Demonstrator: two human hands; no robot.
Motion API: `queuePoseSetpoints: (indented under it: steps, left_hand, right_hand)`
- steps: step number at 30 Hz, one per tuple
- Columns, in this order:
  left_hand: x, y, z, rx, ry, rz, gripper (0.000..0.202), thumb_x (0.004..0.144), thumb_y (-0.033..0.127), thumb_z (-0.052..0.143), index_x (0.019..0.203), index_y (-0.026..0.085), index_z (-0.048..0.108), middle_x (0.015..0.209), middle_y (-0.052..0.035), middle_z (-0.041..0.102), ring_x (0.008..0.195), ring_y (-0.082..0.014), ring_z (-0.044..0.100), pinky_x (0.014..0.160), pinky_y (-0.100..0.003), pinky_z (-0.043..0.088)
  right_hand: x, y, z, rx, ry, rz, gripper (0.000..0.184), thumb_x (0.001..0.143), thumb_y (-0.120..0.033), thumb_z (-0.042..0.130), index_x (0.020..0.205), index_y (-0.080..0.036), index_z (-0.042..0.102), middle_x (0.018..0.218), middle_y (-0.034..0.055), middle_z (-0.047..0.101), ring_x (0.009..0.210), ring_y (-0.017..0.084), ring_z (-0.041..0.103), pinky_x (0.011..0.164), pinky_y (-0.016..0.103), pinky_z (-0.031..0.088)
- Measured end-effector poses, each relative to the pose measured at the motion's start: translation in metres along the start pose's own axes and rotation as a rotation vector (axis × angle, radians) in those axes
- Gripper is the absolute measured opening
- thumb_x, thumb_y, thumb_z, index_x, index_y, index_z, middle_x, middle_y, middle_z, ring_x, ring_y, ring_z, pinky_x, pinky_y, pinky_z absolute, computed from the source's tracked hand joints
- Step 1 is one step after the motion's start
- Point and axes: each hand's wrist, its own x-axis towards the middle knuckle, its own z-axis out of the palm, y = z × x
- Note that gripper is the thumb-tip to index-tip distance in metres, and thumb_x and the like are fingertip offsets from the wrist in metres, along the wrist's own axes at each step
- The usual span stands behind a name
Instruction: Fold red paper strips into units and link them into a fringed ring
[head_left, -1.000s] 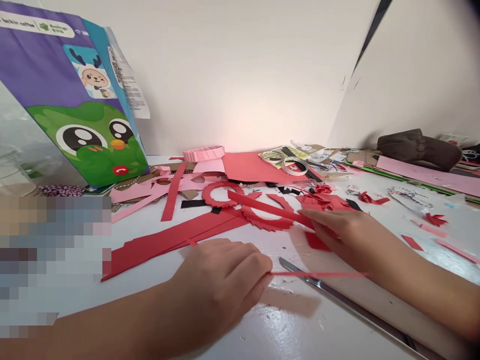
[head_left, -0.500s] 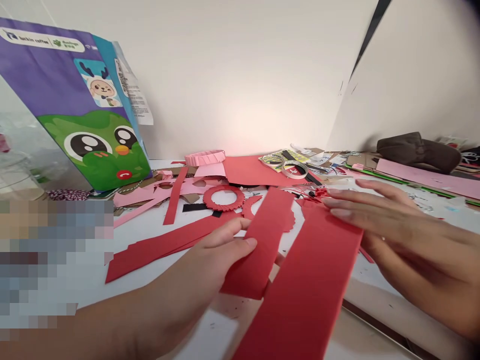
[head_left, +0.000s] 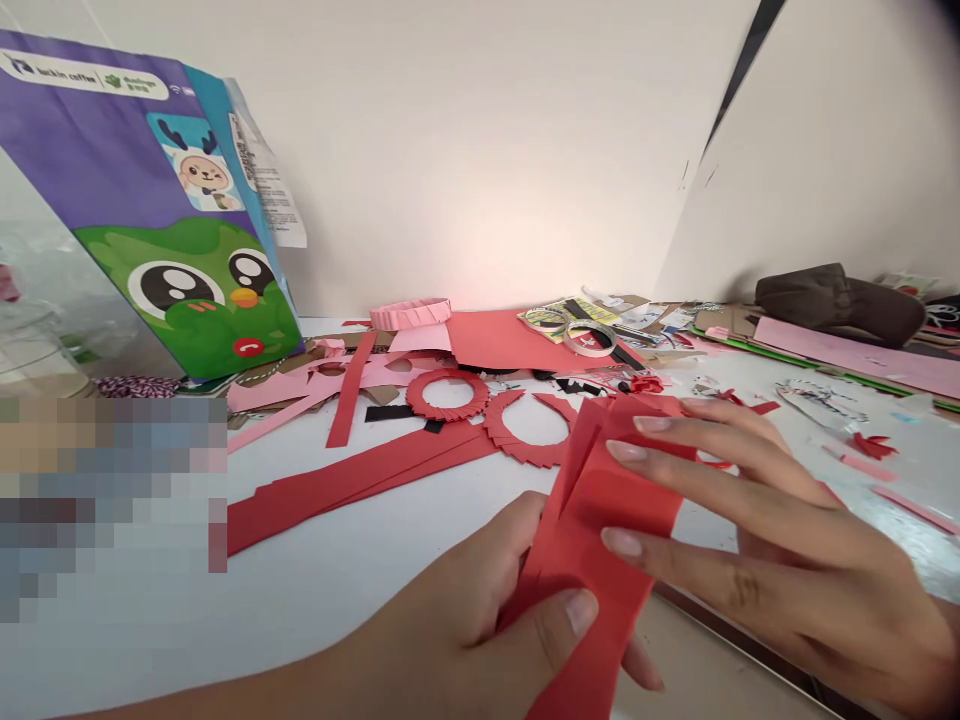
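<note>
A folded red paper strip is pinched between left hand and right hand, its edges best kept aligned.

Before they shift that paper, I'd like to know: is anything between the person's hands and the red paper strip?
No, nothing stands in the way. The left hand and right hand are already on the red paper strip, with the left thumb and the right fingers pressing directly against it.
</note>
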Motion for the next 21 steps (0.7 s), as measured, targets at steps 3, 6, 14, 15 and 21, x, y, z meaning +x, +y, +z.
queuePoseSetpoints:
  steps: [3,6,14,15,21]
  left_hand:
    - [-0.002,-0.003,0.002,-0.082,0.015,0.041,0.024,0.104,0.014,0.035,0.114,0.026,0.053,0.096,-0.0002,0.082,0.083,-0.0141,0.079,0.073,-0.025,0.065]
    - [-0.003,-0.001,0.0,0.088,0.029,0.134,0.033,0.1,0.007,0.032,0.11,0.027,0.056,0.084,0.0018,0.081,0.07,-0.0145,0.077,0.061,-0.024,0.061]
    - [-0.008,0.009,-0.017,0.686,0.205,0.253,0.038,0.089,0.015,0.045,0.121,0.028,0.061,0.075,0.0035,0.077,0.056,-0.0181,0.068,0.047,-0.025,0.048]
    - [-0.009,0.006,-0.02,0.743,0.214,0.251,0.039,0.089,0.018,0.046,0.124,0.026,0.061,0.076,0.0022,0.078,0.056,-0.0188,0.069,0.046,-0.026,0.047]
    - [-0.004,0.005,-0.041,0.928,0.241,0.128,0.022,0.091,0.022,0.046,0.093,0.026,0.068,0.072,-0.0008,0.075,0.058,-0.021,0.069,0.048,-0.025,0.044]
  right_hand:
    - [0.002,0.004,-0.001,-0.014,-0.078,-0.188,0.054,0.102,-0.014,0.05,0.147,-0.043,0.049,0.168,-0.0092,0.034,0.158,0.019,0.019,0.13,0.045,0.013]
    - [0.004,0.004,-0.001,0.018,-0.024,-0.072,0.076,0.099,-0.008,0.045,0.162,-0.043,0.023,0.174,-0.0144,0.001,0.159,0.025,0.012,0.129,0.049,0.018]
    - [0.015,0.008,-0.003,0.517,0.085,0.339,0.032,0.102,-0.042,0.057,0.132,-0.052,0.061,0.116,-0.0062,0.079,0.106,0.02,0.077,0.084,0.029,0.066]
    - [0.018,0.008,-0.003,0.541,0.09,0.353,0.017,0.1,-0.043,0.061,0.112,-0.048,0.071,0.099,-0.0077,0.082,0.094,0.018,0.079,0.077,0.026,0.066]
    - [0.029,0.025,0.002,0.266,-0.012,0.495,0.025,0.096,-0.043,0.061,0.081,-0.028,0.074,0.072,0.0,0.075,0.059,0.018,0.068,0.049,0.027,0.053]
